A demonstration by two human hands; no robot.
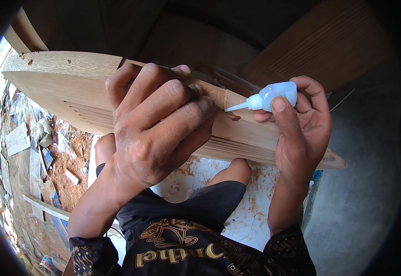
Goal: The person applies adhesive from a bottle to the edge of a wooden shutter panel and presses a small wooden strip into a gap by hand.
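While the dark printed shirt (182, 250) fills the lower middle of the frame, I look past it to my knees (235, 170) and then to the work itself. For this step I judge that the nozzle should sit right on the seam, with a gentle squeeze and the other hand pressing steadily, so the joint does not shift. My left hand (156, 124), at the centre of the frame, lies spread over the wooden board (67, 87): the fingers are curled down and pressed flat onto it, holding nothing. My right hand (301, 129), right of centre, is closed around a small white glue bottle (274, 96), thumb on top, its thin tip touching the board just beside my left fingertips. The board runs across the frame from upper left to right. Farther off at lower left, wood scraps (48, 170) and sawdust litter the floor.
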